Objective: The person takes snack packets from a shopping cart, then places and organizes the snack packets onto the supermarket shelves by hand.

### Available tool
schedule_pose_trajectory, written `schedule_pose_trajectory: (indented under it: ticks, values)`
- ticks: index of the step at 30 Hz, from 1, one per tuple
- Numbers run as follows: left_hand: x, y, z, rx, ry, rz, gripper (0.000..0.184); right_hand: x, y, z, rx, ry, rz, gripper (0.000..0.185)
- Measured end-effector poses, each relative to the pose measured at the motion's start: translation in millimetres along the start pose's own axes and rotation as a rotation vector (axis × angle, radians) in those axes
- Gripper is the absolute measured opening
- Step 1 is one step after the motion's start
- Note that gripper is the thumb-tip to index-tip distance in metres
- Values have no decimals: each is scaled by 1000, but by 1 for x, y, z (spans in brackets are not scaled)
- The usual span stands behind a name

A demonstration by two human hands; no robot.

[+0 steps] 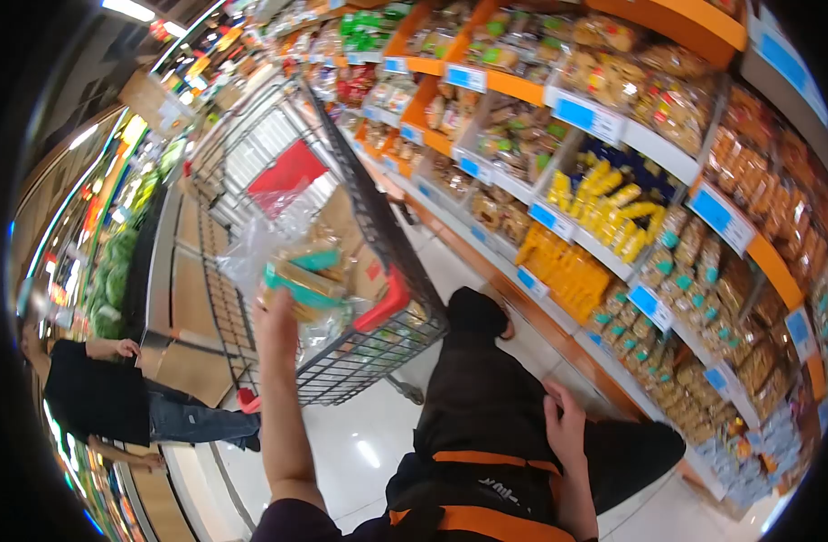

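Supermarket aisle. Shelf (513, 86) ran along the right, stepped bins with orange and white edges, full of shiny film-wrapped food. Floor (360, 465) was pale, glossy tile. Cart (384, 300) stood in front: dark wire mesh, red plastic corners. A person (98, 388) in a black top was at far left, near the greens (114, 280). Dark apron (495, 490) had orange trim. Clear bag (267, 248), thin and crinkled, lay in the cart. Pack (305, 285), oblong, clear film, teal band, was in or just over the cart, right at the left hand's fingertips. Left hand (276, 323) was blurred; couldn't tell if closed on the pack. Right hand (565, 420) hung loose and empty beside the apron, fingers relaxed.
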State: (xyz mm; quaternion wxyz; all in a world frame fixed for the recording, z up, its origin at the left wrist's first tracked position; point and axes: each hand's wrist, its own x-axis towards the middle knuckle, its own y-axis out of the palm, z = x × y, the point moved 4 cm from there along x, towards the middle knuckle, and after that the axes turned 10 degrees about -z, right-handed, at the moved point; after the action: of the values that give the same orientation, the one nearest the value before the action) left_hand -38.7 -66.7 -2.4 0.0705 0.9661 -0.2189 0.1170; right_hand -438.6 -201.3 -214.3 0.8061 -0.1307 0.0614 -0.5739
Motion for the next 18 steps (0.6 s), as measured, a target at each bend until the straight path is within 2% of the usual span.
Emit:
schedule_pose_trajectory:
  ticks: [1, 3, 4, 5, 7, 9, 11, 12, 13, 15, 16, 17, 18]
  values:
    - [-21, 25, 7, 115, 7, 24, 40, 6, -1, 27, 74, 13, 25, 26]
    - [-66, 83, 7, 115, 206, 146, 36, 13, -3, 69, 276, -42, 27, 36]
    - [-79, 95, 15, 277, 252, 250, 34, 12, -2, 77, 416, -50, 44, 44]
    - [-97, 118, 23, 140, 219, 328, 38, 11, -4, 84, 587, -41, 80, 51]
    - [-137, 156, 46, 186, 150, 543, 39, 7, -2, 82, 877, 9, 166, 61]
    - [-188, 196, 63, 101, 156, 827, 40, -1, -3, 63, 895, 147, 18, 66]
    - [-225, 214, 79, 168, 135, 1026, 41, -11, -14, 21, 1059, 239, -83, 68]
    - [-234, 222, 80, 175, 189, 1119, 43, -14, -19, 8, 1150, 282, -119, 69]
    - [-241, 229, 90, 104, 99, 1252, 42, -20, -31, 0, 1173, 406, -195, 68]
    - [-260, 237, 110, -7, -444, 1545, 40, -22, -56, -14, 1128, 523, -180, 62]
    - [-266, 248, 112, -69, -334, 1658, 39, -19, -68, -20, 1018, 529, -304, 58]
    - [-267, 260, 121, -48, -288, 1653, 39, -15, -79, -24, 905, 531, -424, 54]
    - [-266, 273, 132, -27, -242, 1647, 38, -4, -94, -21, 643, 348, -525, 51]
